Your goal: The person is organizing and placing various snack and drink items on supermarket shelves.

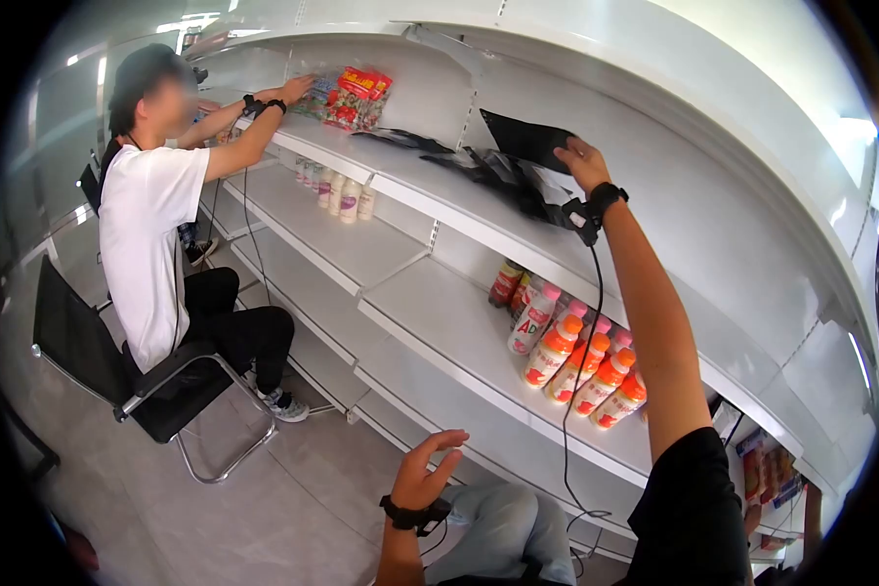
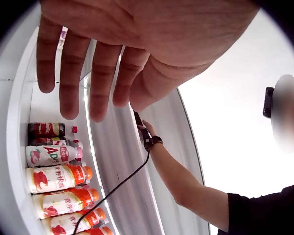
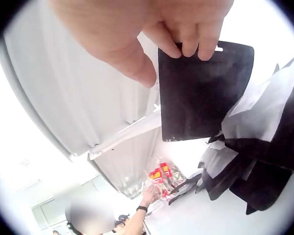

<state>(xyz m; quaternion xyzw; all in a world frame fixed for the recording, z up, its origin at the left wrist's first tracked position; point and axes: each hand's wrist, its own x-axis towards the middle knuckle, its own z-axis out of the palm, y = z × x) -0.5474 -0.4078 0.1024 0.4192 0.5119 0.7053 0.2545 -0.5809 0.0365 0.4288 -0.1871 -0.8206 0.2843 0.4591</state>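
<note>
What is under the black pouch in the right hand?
Below the black pouch in the right hand, more black pouches lie overlapping on the upper shelf. Their overlap hides the shelf surface beneath and how many there are.

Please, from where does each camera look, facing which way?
Head: worn on the head, facing forward and down at shelves; left hand, right hand and legs show.
Left wrist: on that wrist, facing bottles; both hands show.
Right wrist: on that wrist, facing the black pouch; right hand shows.
Head and right wrist share the black pouch.

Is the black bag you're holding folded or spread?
Spread out: the right hand holds the black pouch by its edge, broad face unfolded.
</note>
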